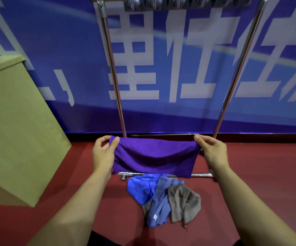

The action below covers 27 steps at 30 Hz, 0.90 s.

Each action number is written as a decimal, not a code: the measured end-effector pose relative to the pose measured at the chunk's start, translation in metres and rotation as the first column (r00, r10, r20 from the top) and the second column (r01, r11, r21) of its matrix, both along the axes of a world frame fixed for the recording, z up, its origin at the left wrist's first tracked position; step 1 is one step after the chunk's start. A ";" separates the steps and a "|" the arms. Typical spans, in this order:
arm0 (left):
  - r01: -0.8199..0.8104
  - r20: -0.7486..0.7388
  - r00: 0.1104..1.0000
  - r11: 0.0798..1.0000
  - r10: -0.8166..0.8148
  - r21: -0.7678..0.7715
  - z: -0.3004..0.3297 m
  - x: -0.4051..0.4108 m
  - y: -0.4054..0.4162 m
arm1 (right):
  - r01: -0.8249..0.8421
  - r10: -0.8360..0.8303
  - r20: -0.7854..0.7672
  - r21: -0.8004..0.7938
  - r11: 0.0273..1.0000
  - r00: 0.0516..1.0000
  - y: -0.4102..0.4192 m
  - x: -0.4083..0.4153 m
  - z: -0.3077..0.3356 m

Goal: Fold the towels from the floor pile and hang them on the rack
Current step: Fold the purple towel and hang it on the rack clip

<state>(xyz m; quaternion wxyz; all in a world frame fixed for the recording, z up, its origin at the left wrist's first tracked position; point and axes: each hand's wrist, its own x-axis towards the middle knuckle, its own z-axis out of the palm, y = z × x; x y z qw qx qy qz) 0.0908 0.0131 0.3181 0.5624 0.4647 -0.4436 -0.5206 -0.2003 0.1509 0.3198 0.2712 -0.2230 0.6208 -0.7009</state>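
A purple towel [154,157] hangs folded in half between my two hands, held up in front of me. My left hand [104,151] pinches its top left corner and my right hand [209,150] pinches its top right corner. Below it, on the red floor, lies the pile: a bright blue towel [141,188], a grey-blue towel [159,208] and a brown towel [186,203]. The metal rack [115,82] stands behind, its two shiny posts rising to the top of the view, with a base bar [201,174] on the floor partly hidden by the purple towel.
A tan cardboard box [14,121] stands at the left, close to my left arm. A blue banner [179,68] with large white characters covers the wall behind the rack. Grey clips [179,2] hang along the rack's top.
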 end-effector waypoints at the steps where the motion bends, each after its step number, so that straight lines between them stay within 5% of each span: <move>1: 0.002 -0.009 1.000 1.000 -0.002 0.003 0.001 0.000 0.001 | 0.002 -0.002 -0.002 0.003 1.000 1.000 0.001 0.000 0.000; 9: 0.037 -0.012 0.999 0.999 -0.037 -0.027 0.003 0.003 0.004 | -0.189 0.191 -0.034 0.046 0.981 0.981 0.005 -0.003 -0.002; 13: 0.015 0.020 1.000 0.999 -0.014 -0.041 0.001 0.005 0.002 | -0.114 0.125 -0.163 0.074 0.991 0.979 0.005 -0.006 -0.004; 27: -0.132 -0.048 0.991 0.980 0.126 -0.148 0.020 0.003 0.012 | 0.045 -0.070 -0.166 -0.148 0.988 0.984 0.013 0.004 0.016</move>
